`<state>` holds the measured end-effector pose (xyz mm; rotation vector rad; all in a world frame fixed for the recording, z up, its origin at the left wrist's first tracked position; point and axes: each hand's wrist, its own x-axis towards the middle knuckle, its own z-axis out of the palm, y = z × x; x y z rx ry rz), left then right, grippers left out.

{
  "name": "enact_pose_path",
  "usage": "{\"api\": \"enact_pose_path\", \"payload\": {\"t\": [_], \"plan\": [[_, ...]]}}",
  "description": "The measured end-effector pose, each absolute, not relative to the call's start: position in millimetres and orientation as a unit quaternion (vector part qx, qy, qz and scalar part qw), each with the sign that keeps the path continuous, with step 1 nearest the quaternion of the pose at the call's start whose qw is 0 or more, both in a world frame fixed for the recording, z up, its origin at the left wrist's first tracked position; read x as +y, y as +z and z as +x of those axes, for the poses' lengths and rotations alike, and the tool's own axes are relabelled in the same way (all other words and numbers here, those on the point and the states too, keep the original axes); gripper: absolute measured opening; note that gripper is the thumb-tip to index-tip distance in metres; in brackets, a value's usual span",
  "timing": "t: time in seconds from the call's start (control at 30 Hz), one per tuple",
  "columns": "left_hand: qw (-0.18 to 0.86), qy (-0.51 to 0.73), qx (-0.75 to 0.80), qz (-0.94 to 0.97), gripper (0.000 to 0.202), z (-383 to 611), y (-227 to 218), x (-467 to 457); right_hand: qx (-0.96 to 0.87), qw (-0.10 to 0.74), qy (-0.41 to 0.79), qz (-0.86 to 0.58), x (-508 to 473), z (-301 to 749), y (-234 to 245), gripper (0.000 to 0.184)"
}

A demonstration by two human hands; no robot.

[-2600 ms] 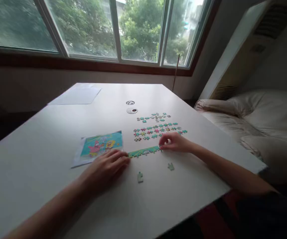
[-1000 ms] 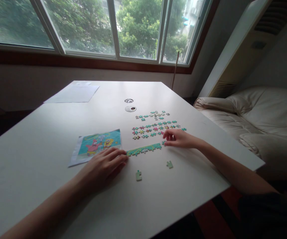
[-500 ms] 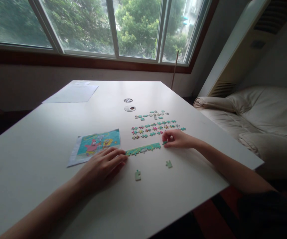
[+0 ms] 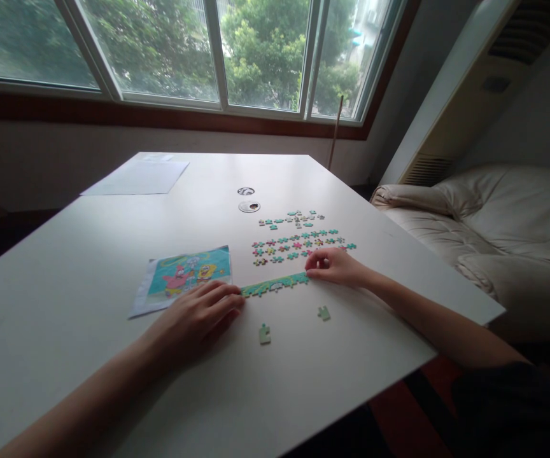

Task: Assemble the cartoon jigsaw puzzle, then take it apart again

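A joined strip of green jigsaw pieces (image 4: 275,285) runs left to right in front of me. At its left end lies my left hand (image 4: 208,308), open and palm down, its fingertips touching the strip. My right hand (image 4: 332,264) is closed in a pinch on a puzzle piece at the strip's right end; the fingers mostly hide that piece. Nearer to me are two loose green pieces, a left one (image 4: 265,334) and a right one (image 4: 323,313). Beside my left hand sits a cartoon picture sheet (image 4: 193,270), partly covered by the hand.
Beyond the strip, several loose puzzle pieces (image 4: 296,246) lie in rows on the white table (image 4: 351,394). Two round flat discs (image 4: 249,207) are farther back. A pale sheet (image 4: 136,178) lies at the far left. A cream sofa (image 4: 504,216) stands to the right.
My right hand has moved slightly left with the puzzle piece, closing the gap to the strip's right end. My left hand has stayed in place.
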<state>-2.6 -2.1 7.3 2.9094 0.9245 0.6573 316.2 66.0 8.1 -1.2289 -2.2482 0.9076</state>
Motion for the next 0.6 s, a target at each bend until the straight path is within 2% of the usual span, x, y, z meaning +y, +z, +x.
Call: {"api": "enact_pose_path", "payload": {"t": [0.37,0.6], "plan": [[-0.003,0.198,0.294,0.935,0.022,-2.6,7.2,-1.7,-0.828,0.19,0.282,-0.446,63.9,314.2,11.4,0.014],[0.002,0.212,0.291,0.933,0.022,-4.5,7.4,-1.4,-0.829,0.202,0.292,-0.432,64.9,317.9,13.0,0.015]]}}
